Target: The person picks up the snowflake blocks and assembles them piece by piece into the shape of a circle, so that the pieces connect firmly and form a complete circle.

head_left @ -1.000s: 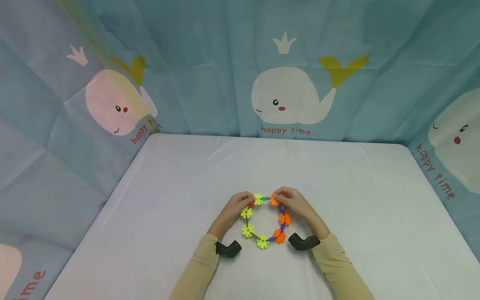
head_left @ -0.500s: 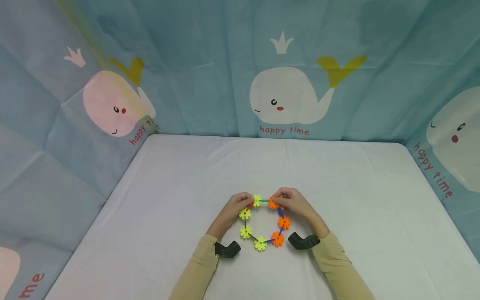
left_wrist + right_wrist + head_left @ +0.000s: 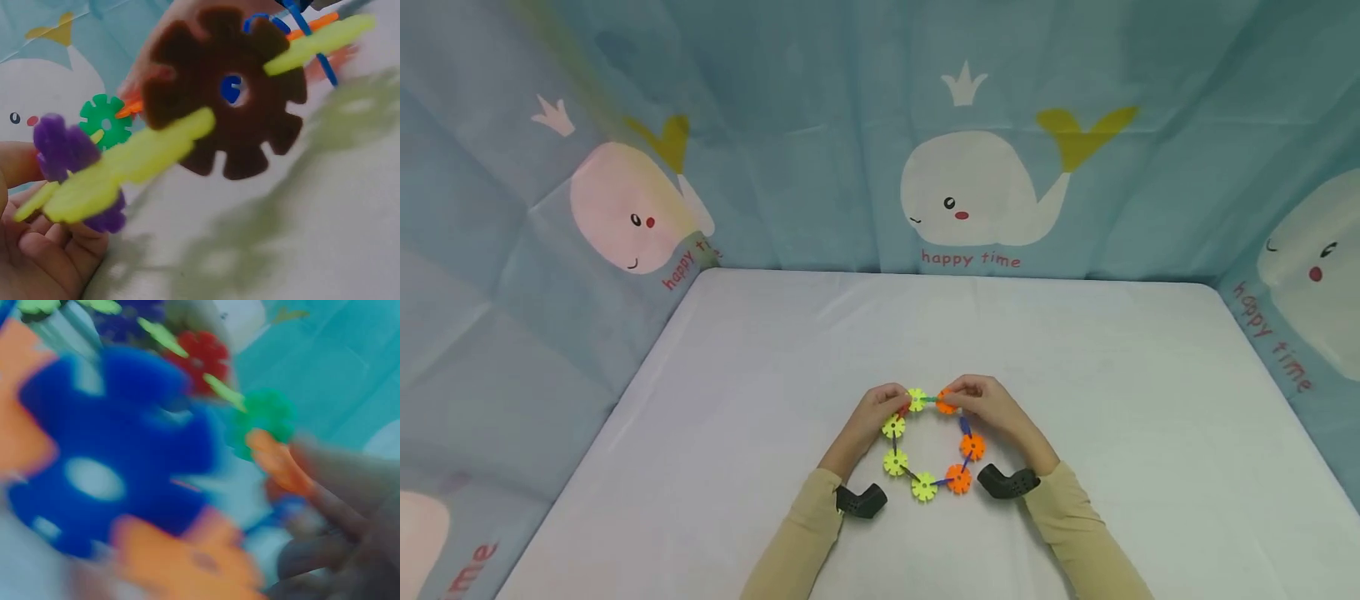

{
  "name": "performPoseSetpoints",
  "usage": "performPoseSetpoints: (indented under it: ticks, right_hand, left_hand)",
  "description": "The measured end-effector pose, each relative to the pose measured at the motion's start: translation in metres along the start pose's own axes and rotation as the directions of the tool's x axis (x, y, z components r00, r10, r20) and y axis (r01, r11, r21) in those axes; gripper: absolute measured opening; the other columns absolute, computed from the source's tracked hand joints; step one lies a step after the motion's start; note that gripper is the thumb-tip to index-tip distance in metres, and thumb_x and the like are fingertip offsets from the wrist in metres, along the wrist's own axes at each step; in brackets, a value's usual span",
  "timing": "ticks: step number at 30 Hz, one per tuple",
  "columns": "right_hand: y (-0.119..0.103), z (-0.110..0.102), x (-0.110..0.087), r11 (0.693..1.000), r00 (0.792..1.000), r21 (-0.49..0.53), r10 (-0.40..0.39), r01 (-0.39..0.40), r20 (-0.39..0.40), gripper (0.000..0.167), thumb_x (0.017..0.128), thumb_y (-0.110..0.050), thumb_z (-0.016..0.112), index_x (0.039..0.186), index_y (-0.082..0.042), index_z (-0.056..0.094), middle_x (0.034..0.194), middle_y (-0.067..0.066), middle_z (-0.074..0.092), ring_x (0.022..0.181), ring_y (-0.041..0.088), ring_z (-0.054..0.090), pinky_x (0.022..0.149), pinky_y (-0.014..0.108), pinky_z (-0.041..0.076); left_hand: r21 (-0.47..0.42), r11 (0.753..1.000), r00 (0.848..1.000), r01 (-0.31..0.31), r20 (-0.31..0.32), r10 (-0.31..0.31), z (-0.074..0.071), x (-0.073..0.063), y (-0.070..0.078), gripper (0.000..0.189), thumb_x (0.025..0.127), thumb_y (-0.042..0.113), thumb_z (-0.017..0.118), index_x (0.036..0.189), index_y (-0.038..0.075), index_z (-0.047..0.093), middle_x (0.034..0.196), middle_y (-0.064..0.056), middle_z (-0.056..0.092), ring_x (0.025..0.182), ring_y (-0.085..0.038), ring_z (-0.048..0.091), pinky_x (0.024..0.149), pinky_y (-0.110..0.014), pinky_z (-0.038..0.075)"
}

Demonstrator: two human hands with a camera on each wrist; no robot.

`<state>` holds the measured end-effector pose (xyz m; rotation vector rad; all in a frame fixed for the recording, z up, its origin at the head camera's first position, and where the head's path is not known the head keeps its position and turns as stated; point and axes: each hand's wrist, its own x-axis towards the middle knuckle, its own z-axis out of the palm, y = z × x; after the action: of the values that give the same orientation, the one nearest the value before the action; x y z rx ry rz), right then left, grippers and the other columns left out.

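Observation:
Both hands hold up a ring of interlocking plastic flower discs (image 3: pixel 924 487), mostly yellow on its left side and orange on its right. My left hand (image 3: pixel 874 412) pinches the ring at the upper left, by a red disc (image 3: pixel 903 411). At the upper right, my right hand (image 3: pixel 988 407) pinches an orange disc (image 3: pixel 945 402). A green disc (image 3: pixel 275 409) links the two sides at the top. Large and close in the left wrist view hangs a brown disc (image 3: pixel 194 69), with a purple disc (image 3: pixel 56 147) nearer the fingers. A blue disc (image 3: pixel 144 440) looks blurred in the right wrist view.
A white-covered table (image 3: pixel 1075 358) lies beneath the ring. Around its back and sides hangs a blue curtain (image 3: pixel 820 192) printed with whales. Black wrist devices (image 3: pixel 1009 482) sit at both cuffs, close to the ring's lower discs.
The ring's orange discs on the right have swung slightly down, and its lower edge sits a little lower. Both hands keep their hold in nearly the same place.

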<state>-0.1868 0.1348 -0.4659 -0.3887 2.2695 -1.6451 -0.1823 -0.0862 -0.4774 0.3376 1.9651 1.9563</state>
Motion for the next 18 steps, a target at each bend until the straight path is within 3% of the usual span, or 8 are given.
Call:
performPoseSetpoints:
  ticks: [5,9,14,18]
  right_hand:
    - [0.008,-0.015,-0.003,0.976,0.978,-0.213,0.089,-0.047,0.19,0.037,0.076,-0.021,0.072,0.103,-0.002,0.056,0.089,0.003,0.055,0.068,0.016,0.047,0.06,0.03,0.04]
    - [0.006,-0.02,-0.005,0.96,0.955,-0.279,0.104,-0.023,0.279,0.033,0.071,-0.016,0.074,0.097,-0.003,0.059,0.082,0.002,0.054,0.069,0.018,0.047,0.061,0.031,0.039]
    - [0.007,-0.019,-0.004,0.956,0.975,-0.29,0.095,-0.034,0.2,0.026,0.072,-0.011,0.071,0.095,-0.002,0.062,0.076,0.0,0.056,0.068,0.016,0.049,0.063,0.031,0.041]
    - [0.006,-0.02,-0.005,0.967,0.995,-0.252,0.056,-0.034,0.08,0.019,0.074,-0.008,0.07,0.089,-0.002,0.061,0.074,0.001,0.057,0.064,0.017,0.05,0.058,0.031,0.042]
  left_hand:
    - [-0.012,0.999,0.999,0.039,-0.027,-0.039,-0.002,-0.002,0.002,0.016,0.091,0.008,0.048,0.082,-0.003,0.053,0.071,-0.001,0.048,0.064,-0.01,0.041,0.06,-0.023,0.036]
    - [-0.033,0.999,0.999,0.043,-0.026,-0.044,-0.005,0.002,-0.006,0.015,0.091,0.009,0.049,0.081,-0.001,0.054,0.071,-0.001,0.048,0.064,-0.011,0.041,0.059,-0.023,0.036]
    - [-0.041,0.999,0.998,0.031,-0.044,-0.033,-0.008,0.012,-0.028,0.015,0.089,0.015,0.053,0.078,0.004,0.055,0.069,-0.002,0.048,0.061,-0.012,0.041,0.056,-0.023,0.035]
    - [-0.025,0.999,0.998,0.024,-0.054,-0.025,-0.005,0.012,-0.026,0.016,0.088,0.015,0.053,0.077,0.004,0.054,0.067,-0.001,0.049,0.058,-0.011,0.041,0.055,-0.023,0.036]
